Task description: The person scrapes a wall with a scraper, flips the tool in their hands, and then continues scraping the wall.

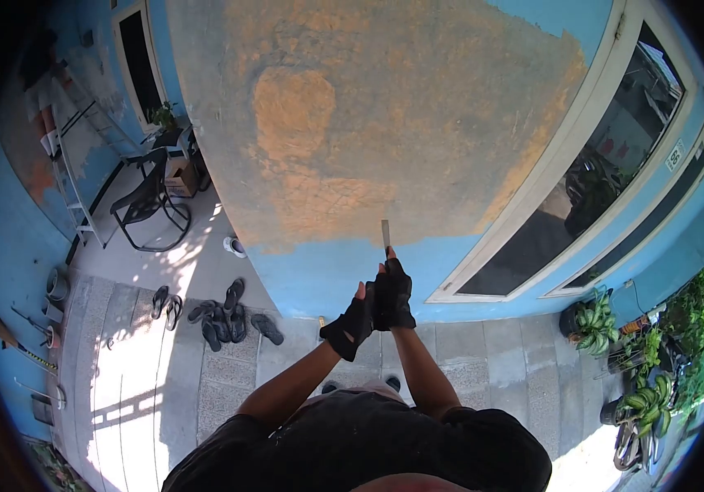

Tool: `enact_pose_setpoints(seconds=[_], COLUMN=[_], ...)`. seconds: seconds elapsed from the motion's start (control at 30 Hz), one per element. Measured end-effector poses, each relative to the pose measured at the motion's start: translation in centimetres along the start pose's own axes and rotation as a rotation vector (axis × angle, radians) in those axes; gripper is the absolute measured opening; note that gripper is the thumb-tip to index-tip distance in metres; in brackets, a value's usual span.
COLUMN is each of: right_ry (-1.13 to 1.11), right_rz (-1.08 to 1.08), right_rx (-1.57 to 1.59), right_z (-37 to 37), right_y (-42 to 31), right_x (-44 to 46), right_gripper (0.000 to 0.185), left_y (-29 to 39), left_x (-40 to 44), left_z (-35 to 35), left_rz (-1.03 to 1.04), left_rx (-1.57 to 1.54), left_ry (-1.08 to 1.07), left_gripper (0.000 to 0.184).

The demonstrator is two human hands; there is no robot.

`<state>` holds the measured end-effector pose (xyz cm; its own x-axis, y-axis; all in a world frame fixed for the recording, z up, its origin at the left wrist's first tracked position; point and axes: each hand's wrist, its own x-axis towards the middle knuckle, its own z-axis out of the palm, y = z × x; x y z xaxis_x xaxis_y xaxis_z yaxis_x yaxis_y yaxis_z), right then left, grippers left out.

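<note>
Both my hands wear black fingerless gloves and are close together in front of the wall. My right hand (393,295) is closed around the handle of a scraper (386,233), whose narrow metal blade points up at the lower edge of the bare patch. Against it on the left is my left hand (353,320), thumb raised; its other fingers are hidden, so its grip is unclear. The wall (450,123) shows grey and orange bare plaster above a strip of blue paint (319,275).
At the left stand a black chair (145,201) and a ladder (69,176) with a person (44,115) on it. Sandals (225,320) lie on the paving. A framed window (565,197) and potted plants (594,324) are at the right.
</note>
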<state>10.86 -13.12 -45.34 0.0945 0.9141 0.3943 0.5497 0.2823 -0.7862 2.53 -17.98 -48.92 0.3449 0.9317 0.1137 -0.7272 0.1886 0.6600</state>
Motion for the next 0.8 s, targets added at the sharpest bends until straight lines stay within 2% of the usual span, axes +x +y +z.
enact_pose_setpoints(seconds=[0.03, 0.07, 0.13, 0.17, 0.2, 0.27, 0.3, 0.33, 0.37, 0.4, 0.43, 0.47, 0.53, 0.6, 0.63, 0.67, 0.73, 0.77, 0.8], right_ry=[-0.138, -0.166, 0.089, 0.042, -0.003, -0.159, -0.075, 0.005, -0.171, -0.195, -0.059, 0.077, 0.038, -0.237, -0.215, -0.285, 0.031, -0.055, -0.094], right_rz=[0.292, 0.299, -0.162, -0.17, -0.178, -0.25, -0.214, -0.179, 0.261, 0.419, 0.249, 0.071, -0.063, 0.065, -0.176, -0.177, -0.176, -0.024, 0.669], right_rx=[0.055, 0.076, -0.042, -0.025, -0.011, 0.115, 0.029, -0.059, 0.393, 0.373, 0.25, 0.127, 0.08, 0.122, 0.072, 0.096, 0.103, 0.179, 0.887], right_z=[-1.6, -2.7, -2.0, -2.2, -2.3, -1.8, -0.8, -0.2, -2.1, -2.8, -3.5, -3.9, -6.7, -8.2, -7.5, -7.0, -7.3, -8.9, -10.2], right_y=[-0.9, -0.9, 1.5, 0.6, -0.6, 0.0, 2.1, 4.6, 4.2, 6.6, 7.0, 7.3, 3.7, 1.1, 2.3, 3.7, 5.6, 6.0, 6.9], right_x=[1.1, 1.5, 0.9, 0.1, -0.9, -2.8, -2.2, -1.4, -0.4, 1.2, 1.3, 1.7, 0.7, -1.3, -2.5, -3.3, -2.1, -1.0, 0.8], right_gripper=[0.044, 0.046, 0.047, 0.047, 0.047, 0.045, 0.045, 0.046, 0.043, 0.043, 0.042, 0.041, 0.044, 0.045, 0.046, 0.046, 0.044, 0.042, 0.04], left_y=[1.0, 0.1, -1.9, -2.5, -3.7, -6.2, -4.7, -3.9, -4.0, -3.9, -3.7, -3.4, -3.4, -5.3, -7.8, -9.8, -7.6, -6.9, -6.3], left_x=[-0.7, -1.0, 0.0, 0.3, 0.9, 2.5, 1.8, 1.4, 1.1, 0.6, 0.2, 0.1, 1.1, 2.0, 2.5, 4.0, 2.7, 2.4, 1.8], left_z=[0.7, 0.0, -3.3, -4.5, -4.2, -2.5, 0.5, 2.7, 2.7, 2.5, 2.7, 3.0, 2.7, 1.9, 0.0, 1.5, 6.8, 8.8, 10.5], left_rz=[-0.158, -0.166, -0.281, -0.314, -0.312, 0.232, 0.096, 0.04, -0.013, -0.066, -0.064, -0.077, -0.065, -0.088, -0.008, 0.237, 0.029, 0.032, 0.033], left_rx=[-0.158, -0.158, -0.207, -0.213, -0.214, -1.047, -0.59, -0.316, -0.246, -0.173, -0.171, -0.165, -0.148, -0.364, -0.824, -0.807, -0.418, -0.419, -0.381], left_ry=[-0.084, -0.082, 0.315, 0.319, 0.321, -0.157, 0.268, 0.31, 0.199, 0.09, 0.096, 0.256, 0.571, 0.591, -0.013, -0.278, 0.195, 0.193, 0.13], left_gripper=[0.086, 0.086, 0.083, 0.075, 0.075, 0.073, 0.075, 0.076, 0.077, 0.077, 0.077, 0.079, 0.078, 0.073, 0.072, 0.075, 0.076, 0.076, 0.078])
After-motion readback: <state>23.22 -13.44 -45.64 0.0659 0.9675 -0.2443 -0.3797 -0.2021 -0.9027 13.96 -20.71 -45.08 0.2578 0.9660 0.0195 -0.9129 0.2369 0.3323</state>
